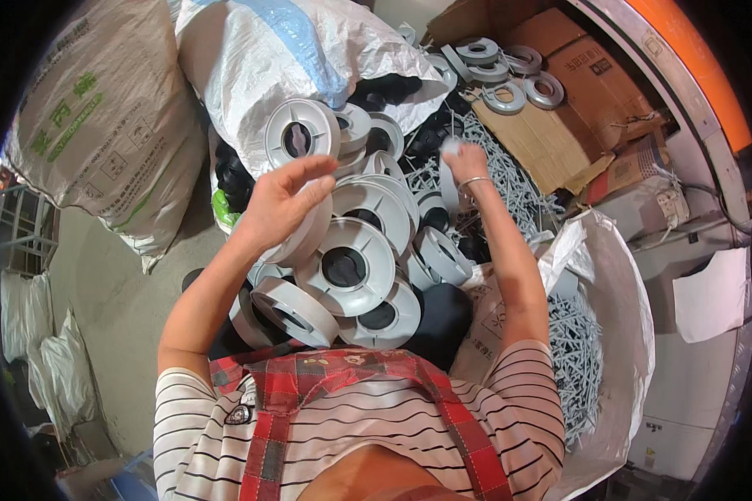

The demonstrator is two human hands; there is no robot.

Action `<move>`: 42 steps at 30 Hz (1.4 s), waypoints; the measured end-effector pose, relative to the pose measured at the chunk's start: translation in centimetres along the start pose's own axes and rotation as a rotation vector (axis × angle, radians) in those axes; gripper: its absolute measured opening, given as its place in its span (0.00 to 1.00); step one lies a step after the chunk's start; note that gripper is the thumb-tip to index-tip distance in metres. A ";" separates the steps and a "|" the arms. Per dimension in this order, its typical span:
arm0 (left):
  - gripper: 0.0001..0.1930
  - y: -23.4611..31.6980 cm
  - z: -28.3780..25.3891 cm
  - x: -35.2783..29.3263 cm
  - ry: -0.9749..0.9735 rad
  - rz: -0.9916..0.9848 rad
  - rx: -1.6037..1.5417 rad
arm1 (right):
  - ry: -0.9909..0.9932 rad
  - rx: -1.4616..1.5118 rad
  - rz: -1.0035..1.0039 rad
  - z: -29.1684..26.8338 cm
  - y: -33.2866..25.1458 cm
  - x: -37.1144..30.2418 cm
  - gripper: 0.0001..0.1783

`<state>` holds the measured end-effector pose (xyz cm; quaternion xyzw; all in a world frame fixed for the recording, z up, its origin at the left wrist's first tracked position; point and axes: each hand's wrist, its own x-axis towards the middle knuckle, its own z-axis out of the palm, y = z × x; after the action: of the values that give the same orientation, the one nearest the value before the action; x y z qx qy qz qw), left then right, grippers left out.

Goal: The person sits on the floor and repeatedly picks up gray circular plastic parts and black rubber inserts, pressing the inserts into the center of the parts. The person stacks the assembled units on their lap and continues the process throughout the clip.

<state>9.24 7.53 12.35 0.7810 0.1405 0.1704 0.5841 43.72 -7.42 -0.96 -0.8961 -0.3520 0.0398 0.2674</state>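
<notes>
Above a pile of grey plastic flanged rings, my left hand is open, thumb and fingers apart. A ring standing on edge lies just under its palm, and a wide-flanged ring sits beyond the fingertips. Farther right, my right hand is closed on a pale grey ring, seen nearly edge-on and slightly blurred. In front of my body, a large spoked ring with a dark centre tops the heap. Another ring leans on its side nearest me.
Many thin grey plastic sticks lie beyond my right hand. Cardboard holds several smaller grey rings. A white sack of similar sticks stands at right. Large woven sacks stand at far left; another lies behind the pile.
</notes>
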 end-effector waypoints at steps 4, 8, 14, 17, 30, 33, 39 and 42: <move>0.33 1.0 2.5 2.5 0.293 0.041 -0.474 | 0.379 0.204 -0.804 -5.2 -12.7 -7.7 0.06; 0.28 3.3 1.1 1.7 0.171 -0.139 -0.627 | 0.193 0.369 -1.056 -5.8 -17.5 -11.2 0.06; 0.23 1.8 0.6 0.7 0.189 -0.119 -0.649 | 0.374 0.666 -0.133 -1.1 -6.4 4.1 0.11; 0.23 1.3 0.6 0.8 0.157 -0.120 -0.615 | 0.413 0.192 0.040 3.5 2.8 8.2 0.14; 0.26 0.7 -1.6 1.3 0.211 -0.246 -0.641 | -0.138 -0.135 0.283 12.9 4.2 5.8 0.32; 0.23 0.7 -1.6 1.0 0.191 -0.247 -0.662 | 0.272 0.202 0.202 9.8 3.8 7.0 0.19; 0.20 2.9 -0.9 -0.6 0.234 -0.058 -0.874 | 0.392 0.982 -0.260 -7.1 -15.7 -0.6 0.08; 0.17 3.9 -0.3 -2.1 0.192 -0.058 -1.050 | 0.388 0.747 -0.643 -9.7 -22.6 -8.3 0.06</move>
<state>7.31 5.79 15.99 0.3602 0.1107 0.2723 0.8853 26.27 -3.42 17.77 -0.5776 -0.5149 -0.0879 0.6273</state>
